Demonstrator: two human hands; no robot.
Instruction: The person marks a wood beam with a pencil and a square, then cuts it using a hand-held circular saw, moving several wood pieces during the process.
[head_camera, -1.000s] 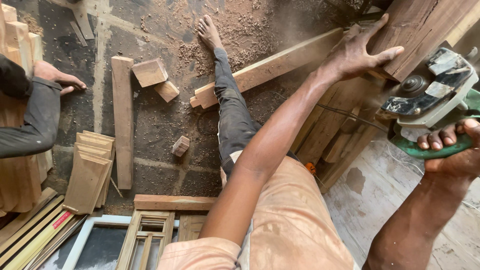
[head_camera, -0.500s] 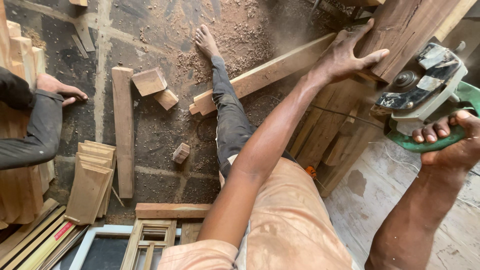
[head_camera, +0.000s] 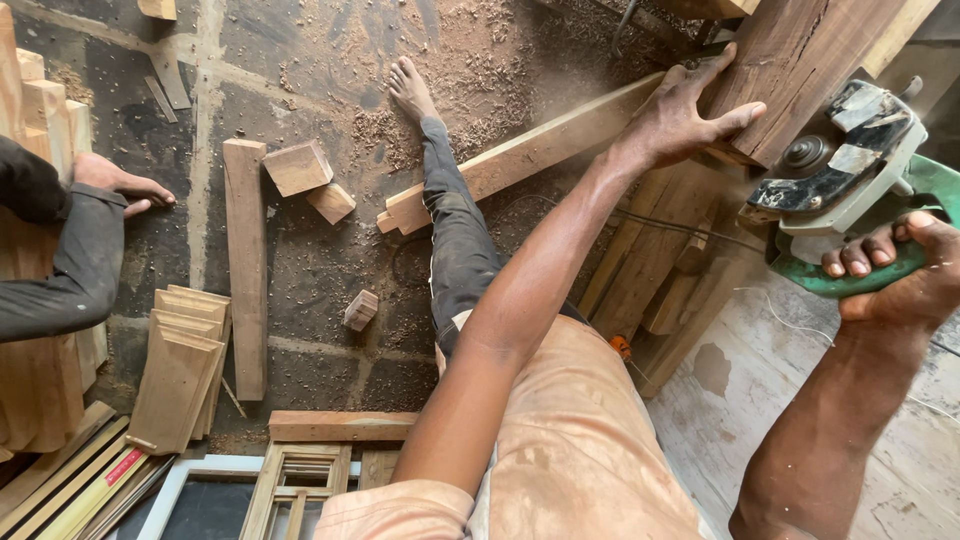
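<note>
Left hand: fingers spread flat, pressed on the lower end of a dark timber block at upper right; grip apart, clamping nothing. Right hand: grip clamped around the green handle of a power planer, fingers curled under it; the planer sits at the right edge, just beside the timber block, its black and grey body tilted toward the wood. Long pale plank: lying aslant on the floor below the left hand, one end near a bare foot. Floor: dark stone, strewn with sawdust; carries an upright-lying board, two small offcuts, a stack of thin panels and a wooden frame. Another person's hand, in a dark sleeve, rests at the left edge beside stacked wood.
</note>
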